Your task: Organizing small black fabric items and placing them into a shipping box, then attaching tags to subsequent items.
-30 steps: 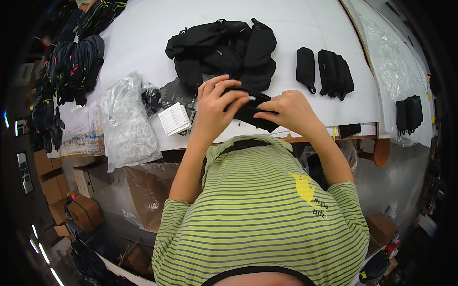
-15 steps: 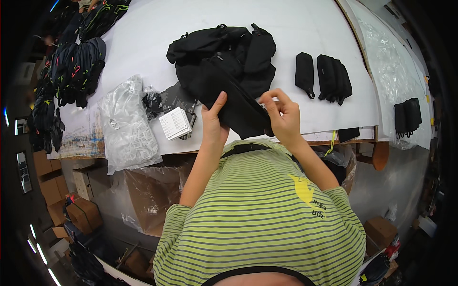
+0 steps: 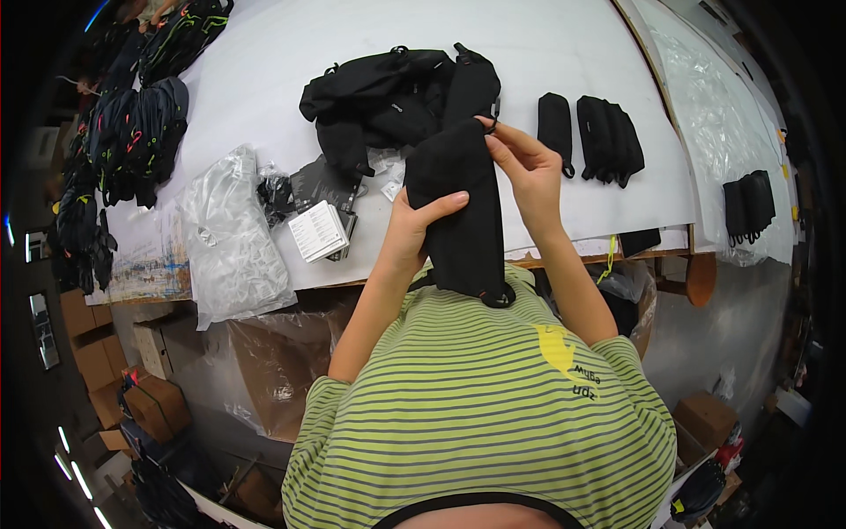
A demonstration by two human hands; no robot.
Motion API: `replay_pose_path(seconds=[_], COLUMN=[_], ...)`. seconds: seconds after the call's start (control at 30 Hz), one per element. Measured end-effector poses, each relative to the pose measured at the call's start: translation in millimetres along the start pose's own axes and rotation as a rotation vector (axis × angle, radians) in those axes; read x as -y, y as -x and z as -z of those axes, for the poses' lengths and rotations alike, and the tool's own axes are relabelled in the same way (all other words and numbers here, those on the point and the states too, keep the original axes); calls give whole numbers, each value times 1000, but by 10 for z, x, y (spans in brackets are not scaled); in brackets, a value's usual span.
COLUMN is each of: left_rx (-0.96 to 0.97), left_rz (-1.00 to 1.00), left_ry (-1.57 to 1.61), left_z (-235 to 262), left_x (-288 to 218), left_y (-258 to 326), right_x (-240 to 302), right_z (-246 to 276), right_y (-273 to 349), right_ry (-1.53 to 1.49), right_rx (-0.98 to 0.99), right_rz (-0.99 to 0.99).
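White leaflet stack [image 3: 319, 231] beside crinkled clear bags [image 3: 231, 238]; left hand [image 3: 414, 231], right hand [image 3: 527, 166] both gripping long black pouch [image 3: 460, 212], hanging upright.

Green-striped short-sleeved shirt [image 3: 476, 414], yellow chest print, bare forearms

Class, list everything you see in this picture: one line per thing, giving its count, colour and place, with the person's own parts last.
Pouch in hand: one, black, long, held over the table edge.
Pile of pouches: one heap, black, table centre.
Folded pouches: two groups, black, right of the heap.
Plastic bags: one bundle, clear, left table edge.
Card stack: one, white, beside the bags.
Table: one, white top.
Cardboard boxes: several, brown, under the table.
Striped shirt: one, green, on the person.
Left hand: grip on the pouch's side.
Right hand: pinches the pouch's top end.
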State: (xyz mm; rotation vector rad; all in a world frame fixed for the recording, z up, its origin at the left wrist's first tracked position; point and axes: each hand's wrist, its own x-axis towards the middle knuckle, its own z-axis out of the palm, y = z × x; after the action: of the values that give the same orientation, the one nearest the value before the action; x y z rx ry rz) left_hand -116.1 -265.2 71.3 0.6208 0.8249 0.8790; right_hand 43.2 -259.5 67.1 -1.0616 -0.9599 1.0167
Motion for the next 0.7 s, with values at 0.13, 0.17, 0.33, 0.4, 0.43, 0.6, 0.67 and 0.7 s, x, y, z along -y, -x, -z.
replay_pose_path(seconds=[0.13, 0.17, 0.33, 0.4, 0.43, 0.6, 0.67, 0.7], left_rx=[-50, -77, -77, -51, -53, 27, 24, -37], left_rz=[20, 57, 79, 114, 117, 147, 118, 70], left_ry=[30, 48, 272, 405, 407, 581, 592, 553], left_z=[3, 11, 176, 250, 276, 588, 670, 688], left_x=[-7, -11, -3, -58, -85, -197, -145, -119], left_y=[-16, -28, -210, -287, -310, -432, -469, -473], right_x=[66, 67, 123, 139, 159, 163, 134, 134], right_z=[18, 20, -86, -88, -89, -62, -3, 22], right_y=[-36, -39, 98, 208, 259, 394, 421, 401], right_ry=[325, 422, 398, 333, 334, 282, 270, 270], right_rx=[-56, -62, 74, 217, 218, 422, 527, 527], right_rz=[313, 429, 325, 196, 192, 68, -53, -51])
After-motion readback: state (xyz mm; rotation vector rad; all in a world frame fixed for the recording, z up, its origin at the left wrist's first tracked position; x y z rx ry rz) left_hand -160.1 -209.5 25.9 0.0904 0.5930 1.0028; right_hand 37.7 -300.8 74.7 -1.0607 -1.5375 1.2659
